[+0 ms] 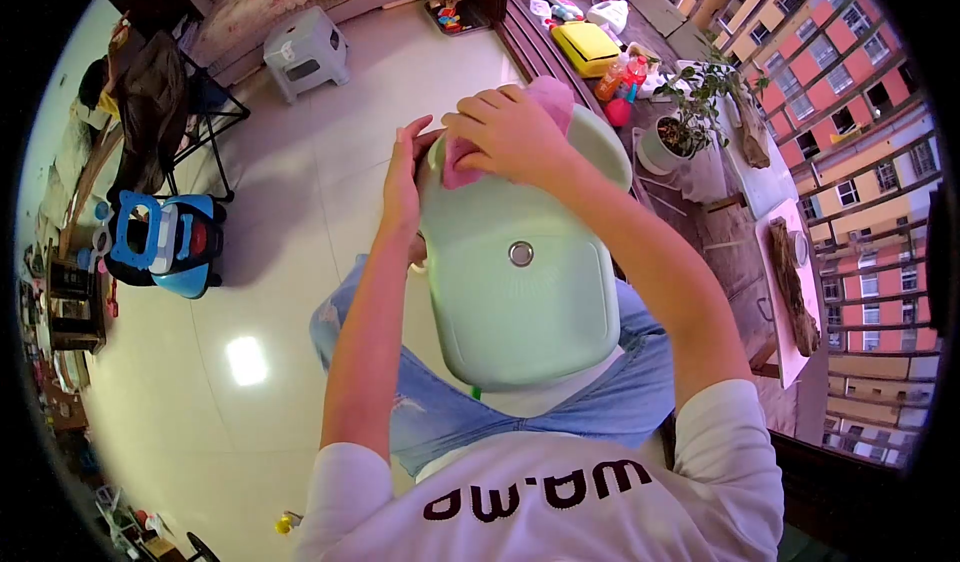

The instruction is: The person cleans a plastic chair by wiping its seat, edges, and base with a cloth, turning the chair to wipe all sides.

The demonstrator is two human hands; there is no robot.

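Note:
A light green plastic seat [520,322], apparently a small child's chair, sits between my knees, with a round metal button [521,254] in its middle. Against its far part, my right hand [510,137] presses a pink cloth [552,102], fingers bent over it. Part of the cloth sticks out beyond the knuckles. My left hand [403,177] is at the left edge of the green chair and holds it from the side; some of its fingers are hidden behind the edge.
On the left are a blue ride-on toy car [185,247] and a black folding chair [160,112]. A grey stool [307,54] stands ahead on the tiles. To the right, a ledge carries a yellow case [587,49], bottles [622,77] and a potted plant [665,147].

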